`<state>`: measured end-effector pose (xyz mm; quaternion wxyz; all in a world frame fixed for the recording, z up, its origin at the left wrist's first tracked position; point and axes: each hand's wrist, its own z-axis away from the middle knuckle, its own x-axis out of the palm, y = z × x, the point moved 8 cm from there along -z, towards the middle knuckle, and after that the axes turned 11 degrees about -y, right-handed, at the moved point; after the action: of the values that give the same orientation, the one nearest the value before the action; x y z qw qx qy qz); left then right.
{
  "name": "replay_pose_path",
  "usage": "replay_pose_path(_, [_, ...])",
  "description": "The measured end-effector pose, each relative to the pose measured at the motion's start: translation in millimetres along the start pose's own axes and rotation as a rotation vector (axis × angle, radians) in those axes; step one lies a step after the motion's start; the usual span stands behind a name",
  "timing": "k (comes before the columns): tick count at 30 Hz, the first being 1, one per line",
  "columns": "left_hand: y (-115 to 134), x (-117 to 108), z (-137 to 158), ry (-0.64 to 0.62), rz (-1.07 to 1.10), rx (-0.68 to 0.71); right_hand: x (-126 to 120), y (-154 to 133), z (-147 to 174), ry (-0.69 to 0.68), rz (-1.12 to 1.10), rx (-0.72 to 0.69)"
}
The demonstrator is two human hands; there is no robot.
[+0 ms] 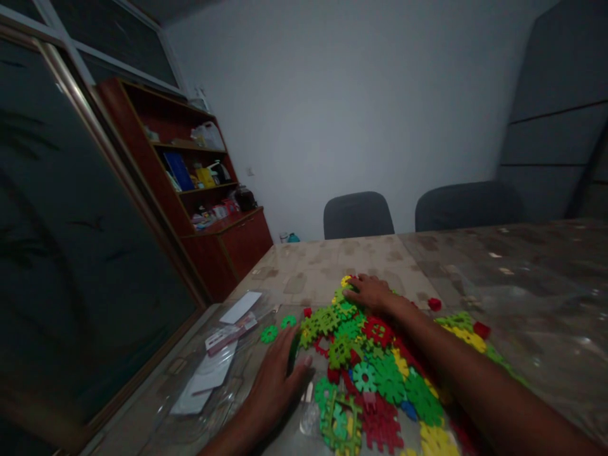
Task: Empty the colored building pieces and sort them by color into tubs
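Note:
A heap of plastic gear-and-block building pieces (389, 378) in green, yellow, red and blue covers the near middle of the table. At its left edge is my left hand (278, 373), fingers stretched forward and thumb apart, nothing in it. Two small green gear wheels (269, 334) lie just beyond its fingers to the left. My right hand (373, 294) reaches over the heap's far end, fingers apart and touching pieces there, next to a yellow gear (345, 280). My right forearm hides part of the heap. Nearest me lie a green square frame piece (341, 421) and a red toothed plate (381, 423).
White cards and clear plastic packaging (211, 370) lie left on the patterned tabletop (342, 256). A red block (434, 304) and more green and yellow pieces (468, 339) sit to the right. Two dark chairs (358, 215) stand behind; a wooden shelf cabinet (242, 244) is back left.

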<state>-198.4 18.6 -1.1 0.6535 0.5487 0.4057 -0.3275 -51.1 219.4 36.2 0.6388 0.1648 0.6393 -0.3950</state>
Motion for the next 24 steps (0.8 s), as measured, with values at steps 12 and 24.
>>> replay_pose_path(12, [-10,1,-9,0.149,0.080,0.038,-18,7,58,0.047,0.023,-0.101])
replay_pose_path(24, [14,-12,-15,0.162,0.221,0.164,0,9,46,0.009,-0.048,-0.135])
